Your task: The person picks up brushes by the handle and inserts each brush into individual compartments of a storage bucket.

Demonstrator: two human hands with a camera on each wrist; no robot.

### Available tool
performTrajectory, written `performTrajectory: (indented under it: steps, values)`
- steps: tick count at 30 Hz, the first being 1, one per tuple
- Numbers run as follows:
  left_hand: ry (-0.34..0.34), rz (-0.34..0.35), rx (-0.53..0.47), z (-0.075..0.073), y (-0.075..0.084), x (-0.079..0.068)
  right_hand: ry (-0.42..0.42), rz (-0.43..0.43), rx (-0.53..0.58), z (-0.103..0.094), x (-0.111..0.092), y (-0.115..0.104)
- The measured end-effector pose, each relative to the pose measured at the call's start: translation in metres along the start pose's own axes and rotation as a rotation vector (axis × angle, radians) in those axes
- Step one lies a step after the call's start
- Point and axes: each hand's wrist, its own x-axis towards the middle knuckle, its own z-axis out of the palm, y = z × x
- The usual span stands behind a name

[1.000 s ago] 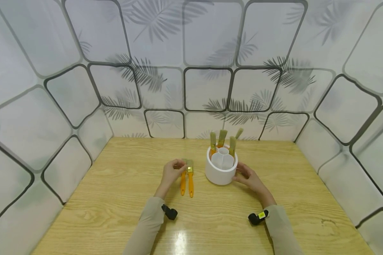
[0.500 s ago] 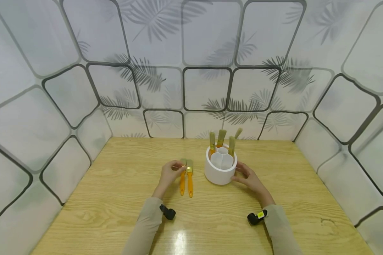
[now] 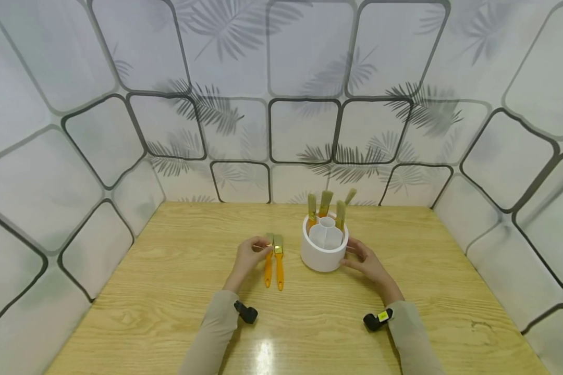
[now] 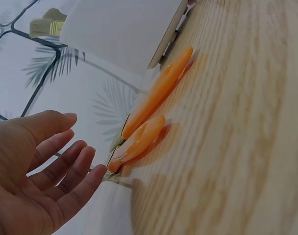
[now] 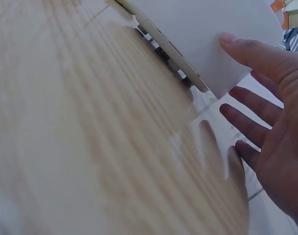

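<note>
Where two flat paintbrushes with glossy orange handles, gold-coloured ferrules and pale bristles (image 3: 280, 265) lie side by side on the yellowish wood-grain table (image 3: 169, 291), their bristles point toward the back and their handles toward the person. Just beside the left one, near its ferrule, is the person's left hand (image 3: 252, 254), its fingers loosely bent and its thumb held apart from them, pinching nothing; whether a fingertip touches the brush I cannot tell. To the right of the pair, apart from it, stands a white, round, smooth-walled holder (image 3: 322, 260) with inner compartments about a small central tube (image 3: 327, 222). Four similar brushes (image 3: 340, 211) stand in it bristles up, the rearmost right one leaning outward. At the holder's right side is the right hand (image 3: 368, 263), its thumb resting against the outer wall and its fingers spread. Long beige sleeves (image 3: 216, 323) cover both forearms, with a small black device (image 3: 246, 312) at each wrist. Behind the table rises a pale wall covering (image 3: 234, 120) patterned with dark-outlined rounded shapes and grey fronds.
</note>
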Motion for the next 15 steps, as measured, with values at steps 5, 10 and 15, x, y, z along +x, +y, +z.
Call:
performTrajectory:
  steps: [5,10,15]
  values:
    - [-0.009,0.006,0.000,0.000,-0.001,0.000,0.003,0.005,0.004,-0.001,-0.001,0.000]
    - [-0.006,0.007,0.005,-0.001,-0.002,-0.001,0.011,-0.003,0.010,-0.003,0.003,0.009]
    - [-0.009,0.011,0.019,0.000,-0.003,-0.001,0.024,0.004,0.012,-0.005,0.007,0.024]
